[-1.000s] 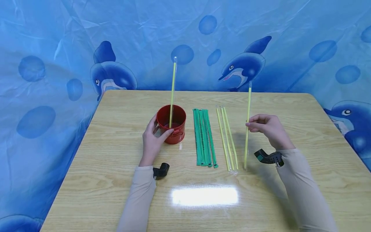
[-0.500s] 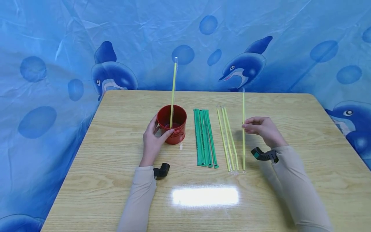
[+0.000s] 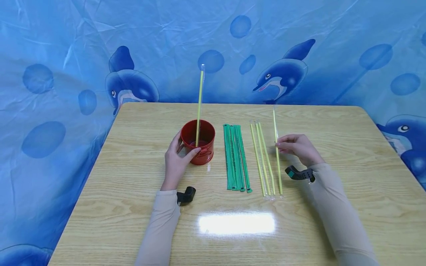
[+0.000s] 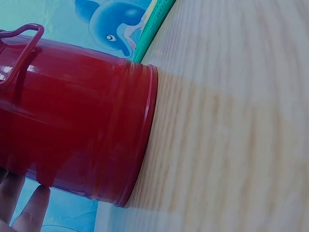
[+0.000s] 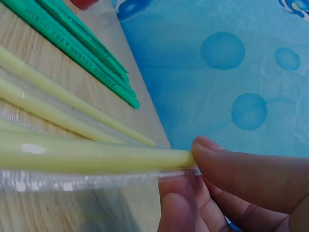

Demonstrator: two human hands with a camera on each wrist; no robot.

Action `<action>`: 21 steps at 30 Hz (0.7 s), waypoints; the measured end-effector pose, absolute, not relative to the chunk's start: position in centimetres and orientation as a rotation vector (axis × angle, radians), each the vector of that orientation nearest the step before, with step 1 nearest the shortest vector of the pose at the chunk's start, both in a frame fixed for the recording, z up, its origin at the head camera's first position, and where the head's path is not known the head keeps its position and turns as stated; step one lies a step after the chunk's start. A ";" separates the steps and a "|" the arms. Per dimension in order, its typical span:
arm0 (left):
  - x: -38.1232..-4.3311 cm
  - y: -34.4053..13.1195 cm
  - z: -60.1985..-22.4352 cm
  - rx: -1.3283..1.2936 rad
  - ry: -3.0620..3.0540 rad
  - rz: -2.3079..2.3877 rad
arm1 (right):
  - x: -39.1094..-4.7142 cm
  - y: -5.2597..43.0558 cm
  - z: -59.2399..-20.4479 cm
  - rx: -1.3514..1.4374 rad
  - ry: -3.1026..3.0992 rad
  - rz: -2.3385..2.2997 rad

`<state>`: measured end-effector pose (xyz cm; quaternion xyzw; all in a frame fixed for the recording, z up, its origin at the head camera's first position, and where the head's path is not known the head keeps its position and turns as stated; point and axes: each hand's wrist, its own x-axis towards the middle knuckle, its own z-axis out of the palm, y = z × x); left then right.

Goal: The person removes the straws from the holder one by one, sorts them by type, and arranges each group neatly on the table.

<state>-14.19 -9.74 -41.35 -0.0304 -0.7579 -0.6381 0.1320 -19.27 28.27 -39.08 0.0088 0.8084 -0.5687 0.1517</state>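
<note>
My left hand (image 3: 176, 162) grips the near left side of a red metal bucket (image 3: 204, 152), thumb by its rim. One yellow straw (image 3: 200, 98) in a clear wrapper leans upright inside it. Between thumb and fingers, my right hand (image 3: 297, 148) pinches another wrapped yellow straw (image 3: 278, 170); the right wrist view shows this pinch close up on the straw (image 5: 96, 153). That straw lies slightly tilted, just right of several wrapped yellow straws (image 3: 262, 159) on the table. In the left wrist view, fingertips (image 4: 34, 205) touch the bucket's wall.
Several straws in green wrappers (image 3: 235, 159) lie side by side between the bucket and the yellow ones. Behind the wooden table (image 3: 133, 147) hangs a blue sheet (image 3: 179, 37) with dolphins. A bright reflection shows near the front of the tabletop.
My right hand has moved left with its yellow straw, whose top has come down, bringing it beside the other yellow straws. The left hand and the bucket have stayed put.
</note>
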 end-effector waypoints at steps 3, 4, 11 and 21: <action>-14.2 -9.8 -41.4 -0.092 -2.197 -1.850 | -19.5 28.2 -39.5 0.044 2.280 -1.657; -14.3 -9.8 -41.5 -0.094 -2.196 -1.851 | -19.6 28.3 -39.7 0.051 2.269 -1.662; -14.3 -9.8 -41.4 -0.086 -2.213 -1.836 | -19.7 28.3 -40.6 0.071 2.269 -1.645; -14.3 -9.9 -41.4 -0.098 -2.191 -1.863 | -20.2 28.9 -42.1 0.111 2.143 -1.719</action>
